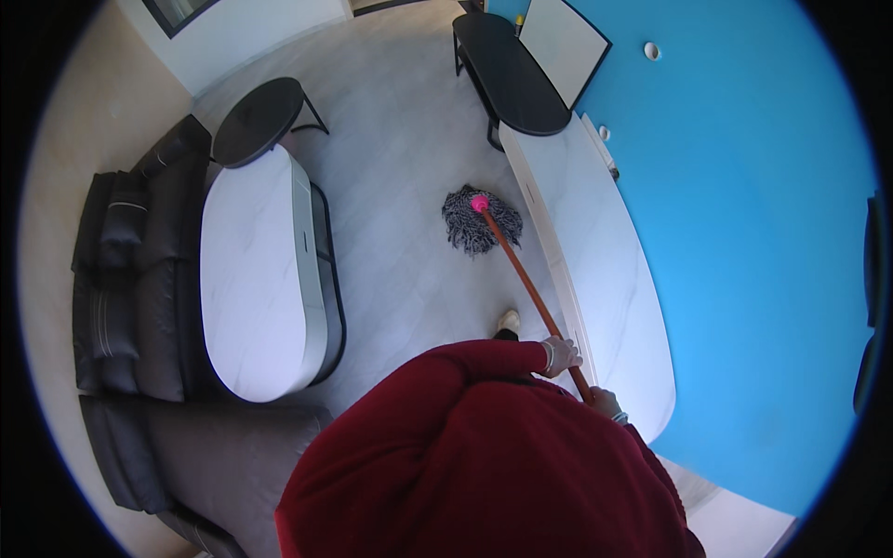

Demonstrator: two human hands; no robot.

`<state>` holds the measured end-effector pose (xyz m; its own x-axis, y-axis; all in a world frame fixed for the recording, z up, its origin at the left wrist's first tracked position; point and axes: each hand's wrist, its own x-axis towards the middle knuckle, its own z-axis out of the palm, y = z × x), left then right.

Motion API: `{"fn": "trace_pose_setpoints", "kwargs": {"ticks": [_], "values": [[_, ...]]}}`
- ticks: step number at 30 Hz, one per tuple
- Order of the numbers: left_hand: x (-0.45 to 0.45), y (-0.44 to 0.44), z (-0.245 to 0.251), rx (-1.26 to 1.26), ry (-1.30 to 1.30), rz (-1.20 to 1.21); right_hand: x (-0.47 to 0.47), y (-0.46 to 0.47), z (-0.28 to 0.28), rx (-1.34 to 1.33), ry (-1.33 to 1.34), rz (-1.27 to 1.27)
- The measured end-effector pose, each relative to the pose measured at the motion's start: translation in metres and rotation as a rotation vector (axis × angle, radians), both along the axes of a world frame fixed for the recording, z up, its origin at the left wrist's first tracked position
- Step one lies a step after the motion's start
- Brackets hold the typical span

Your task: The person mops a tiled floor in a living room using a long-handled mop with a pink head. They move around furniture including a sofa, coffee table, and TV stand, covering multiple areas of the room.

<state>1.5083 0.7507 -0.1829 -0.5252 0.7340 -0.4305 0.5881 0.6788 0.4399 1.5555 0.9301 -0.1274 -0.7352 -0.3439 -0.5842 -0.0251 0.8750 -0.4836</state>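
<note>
A string mop with grey strands and a pink socket lies spread on the pale floor, left of a long white marble-look cabinet. Its orange-brown handle slants down to the right, towards my body. My left hand, with a bracelet at the wrist, is closed around the handle beside the cabinet's front edge. Lower down and nearer to me, my right hand grips the handle's upper part; a bracelet shows there too. My red sleeves lead to both hands. One light shoe shows on the floor below the mop head.
The white cabinet runs along the blue wall, with a black oval-ended table and a leaning white panel beyond it. At left are a white coffee table, a round black side table and a dark sofa.
</note>
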Motion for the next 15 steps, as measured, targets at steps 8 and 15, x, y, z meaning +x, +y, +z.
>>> {"fn": "trace_pose_setpoints", "kwargs": {"ticks": [8, 15], "values": [[-0.197, -0.149, 0.029, -0.376, 0.093, 0.213, -0.226, -0.198, -0.006, -0.29, -0.413, -0.269], [-0.24, -0.306, 0.036, 0.029, 0.28, 0.758, -0.341, -0.357, -0.029, -0.622, -1.031, -0.598]]}}
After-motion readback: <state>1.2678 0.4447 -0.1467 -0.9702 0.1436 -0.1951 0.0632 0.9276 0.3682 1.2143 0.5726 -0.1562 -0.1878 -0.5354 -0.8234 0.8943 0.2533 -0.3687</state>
